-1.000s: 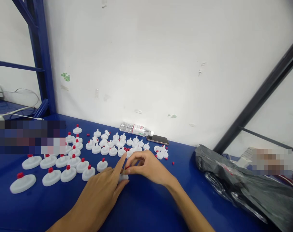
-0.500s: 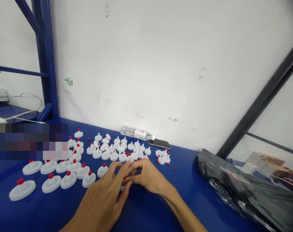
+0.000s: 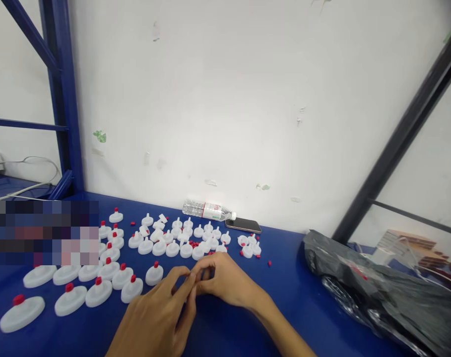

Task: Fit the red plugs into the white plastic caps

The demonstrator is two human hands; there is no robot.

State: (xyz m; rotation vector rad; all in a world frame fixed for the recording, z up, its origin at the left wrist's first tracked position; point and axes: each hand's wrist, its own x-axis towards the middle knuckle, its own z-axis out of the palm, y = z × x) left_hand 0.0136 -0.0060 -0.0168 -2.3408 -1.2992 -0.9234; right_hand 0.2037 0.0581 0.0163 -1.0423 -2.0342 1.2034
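My left hand (image 3: 158,307) and my right hand (image 3: 228,280) meet low in the middle, their fingertips pressed together in a pinch. Whatever lies between them is hidden by the fingers. Left of my left hand stand several round white spouted lids (image 3: 98,292) with red tips on their spouts. Beyond my fingers is a cluster of white spouted lids (image 3: 159,248) without red tips. Small loose red caps (image 3: 194,244) lie among them. A smaller group of white lids (image 3: 247,251) sits beyond my right hand, with a few red caps (image 3: 269,263) around it.
A clear water bottle (image 3: 208,210) lies by the wall, with a dark phone (image 3: 243,225) beside its cap. A grey plastic bag (image 3: 374,287) covers the right side of the blue table (image 3: 285,297). Metal posts (image 3: 67,99) rise at the left; the left edge is pixelated.
Both hands stay together, with their fingertips drawn closer. The bits of red and white that showed between my fingers are now hidden. The camera view has tilted slightly.
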